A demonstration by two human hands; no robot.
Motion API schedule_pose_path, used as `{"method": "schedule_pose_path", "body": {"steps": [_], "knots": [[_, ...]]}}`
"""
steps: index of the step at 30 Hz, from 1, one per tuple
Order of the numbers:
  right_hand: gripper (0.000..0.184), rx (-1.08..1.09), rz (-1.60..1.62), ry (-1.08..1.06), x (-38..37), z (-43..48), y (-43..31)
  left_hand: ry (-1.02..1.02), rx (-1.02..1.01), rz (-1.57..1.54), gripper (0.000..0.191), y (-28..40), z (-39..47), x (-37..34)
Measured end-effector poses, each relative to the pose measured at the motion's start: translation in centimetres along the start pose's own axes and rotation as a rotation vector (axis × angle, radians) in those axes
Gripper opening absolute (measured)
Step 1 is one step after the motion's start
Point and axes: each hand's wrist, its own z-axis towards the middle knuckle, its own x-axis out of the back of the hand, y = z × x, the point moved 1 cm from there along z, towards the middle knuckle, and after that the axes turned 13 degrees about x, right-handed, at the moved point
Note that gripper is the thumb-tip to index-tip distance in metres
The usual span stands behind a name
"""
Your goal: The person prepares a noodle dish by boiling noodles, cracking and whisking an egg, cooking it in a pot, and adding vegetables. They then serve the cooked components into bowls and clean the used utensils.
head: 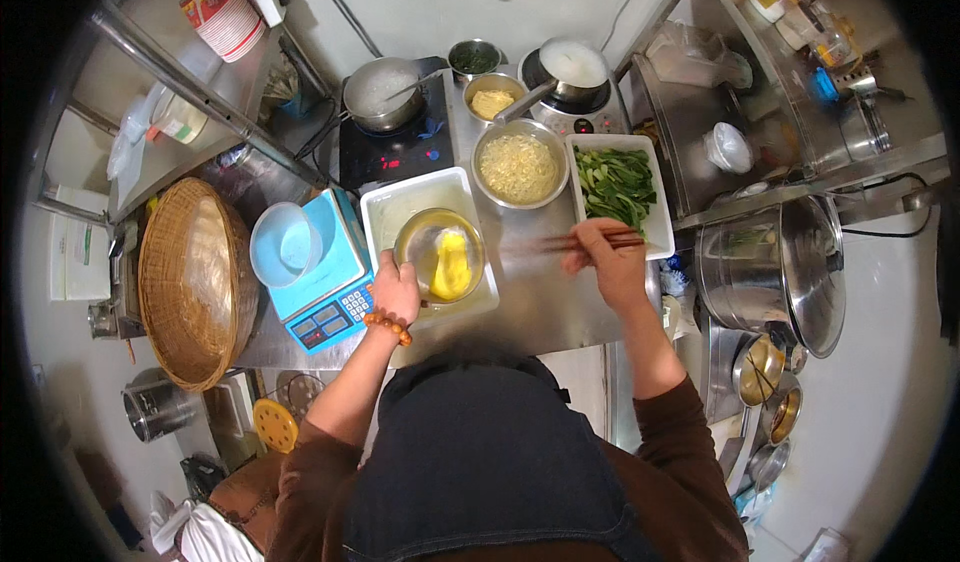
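My left hand (396, 292) grips the rim of a small metal bowl (414, 262) that is tilted over a white rectangular tub (384, 200). Yellow beaten egg (451, 265) pools in the bowl, with a whitish patch at its upper end. In my right hand (607, 258) is a pair of dark brown chopsticks (551, 244), blurred and pointing left toward the bowl. That hand is beside the near edge of a white tub (666, 217) of chopped leafy greens (615, 183). Pale shredded food fills a metal bowl (521, 163) beyond.
A blue digital scale (330, 322) bearing a plastic bowl (285, 243) stands left, beside a wicker basket (191, 284). Behind, a pan (382, 96) of bubbling liquid sits on an induction cooker (397, 160); a saucepan (572, 74) heats on another. A large lidded steel pot (772, 269) stands right.
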Motion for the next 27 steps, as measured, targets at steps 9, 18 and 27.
{"method": "schedule_pose_path", "body": {"steps": [9,18,27], "knots": [[0.017,-0.012,-0.095,-0.020,-0.1,0.6,0.2,0.009,-0.094,0.049,0.046,0.0,0.5,0.2],[0.017,0.055,-0.139,-0.009,-0.2,0.8,-1.1,-0.101,0.021,-0.176,0.043,0.6,0.0,0.3],[0.019,-0.036,-0.054,-0.007,1.5,1.4,0.5,-0.143,0.042,-0.175,0.042,1.5,-0.9,0.2]]}}
